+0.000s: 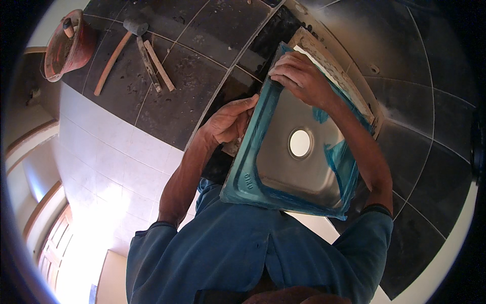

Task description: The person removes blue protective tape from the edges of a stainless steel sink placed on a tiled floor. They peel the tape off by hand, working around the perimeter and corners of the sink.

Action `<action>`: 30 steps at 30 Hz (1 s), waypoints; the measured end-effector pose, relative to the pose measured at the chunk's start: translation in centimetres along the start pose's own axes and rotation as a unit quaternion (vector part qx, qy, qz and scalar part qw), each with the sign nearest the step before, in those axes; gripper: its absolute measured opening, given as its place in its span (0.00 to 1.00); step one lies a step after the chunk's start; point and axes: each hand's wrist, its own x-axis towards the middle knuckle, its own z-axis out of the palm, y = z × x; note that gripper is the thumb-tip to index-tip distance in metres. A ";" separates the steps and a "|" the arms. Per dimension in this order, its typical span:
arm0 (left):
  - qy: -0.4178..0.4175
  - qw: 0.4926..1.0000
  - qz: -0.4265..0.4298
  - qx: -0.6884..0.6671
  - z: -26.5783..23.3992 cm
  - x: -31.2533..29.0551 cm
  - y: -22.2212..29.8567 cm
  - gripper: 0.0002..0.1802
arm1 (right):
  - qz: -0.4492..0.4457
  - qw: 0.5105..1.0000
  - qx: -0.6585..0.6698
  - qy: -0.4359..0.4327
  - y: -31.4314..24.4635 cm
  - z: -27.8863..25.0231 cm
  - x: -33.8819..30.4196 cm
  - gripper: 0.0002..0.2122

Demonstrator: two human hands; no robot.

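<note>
Sink (276, 157): steel, tilted slightly by the look of it, lying across the edge of the dark-tiled bench (177, 109), near end close to the wearer's shirt (238, 238). Whether any of it is seated cannot be told. Blue film (240, 167) covers the rim, torn and loose inside the bowl; light shows through the drain (299, 143). Right hand (301, 76) reaches over the far left corner, fingers together and bent, seemingly clamped on the rim. Left hand (230, 121) at the left side, thumb against the rim, fingers curled low; cannot tell whether they grip. Good handling, in my judgement: keep both hands level, move the corner in small amounts, and sight along the rim for an even gap. Steel edges under film can be sharp and slick, so fingers best kept from beneath when weight comes down; loose film should stay out from under the rim. A rough board (331, 62) runs along the right side, just beside the rim, worth watching for snags. Beyond it, tiled wall (405, 96). Farther left on the bench, well apart: mallet (135, 26), two sticks (159, 65), red bucket (87, 45) with a handle standing in it.
</note>
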 end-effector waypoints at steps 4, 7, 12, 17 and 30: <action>0.000 1.000 0.003 -0.002 0.5 -0.1 0.2 0.23 | 0.012 0.998 -0.054 -0.039 -0.6 0.2 0.1 0.11; -0.006 1.000 -0.005 0.003 0.3 -0.1 0.2 0.22 | 0.001 0.997 -0.069 -0.038 -1.1 0.6 -0.3 0.11; -0.010 1.000 0.003 0.003 0.2 -0.1 0.0 0.23 | 0.020 0.999 -0.017 -0.033 -0.6 0.3 -2.2 0.10; -0.007 1.000 0.002 -0.001 0.1 0.0 -0.1 0.24 | 0.075 0.995 0.068 0.021 -1.2 -0.2 -1.7 0.12; -0.026 1.000 0.010 -0.001 -0.2 0.1 -0.1 0.23 | 0.020 0.998 -0.047 -0.039 -1.2 1.0 -1.2 0.12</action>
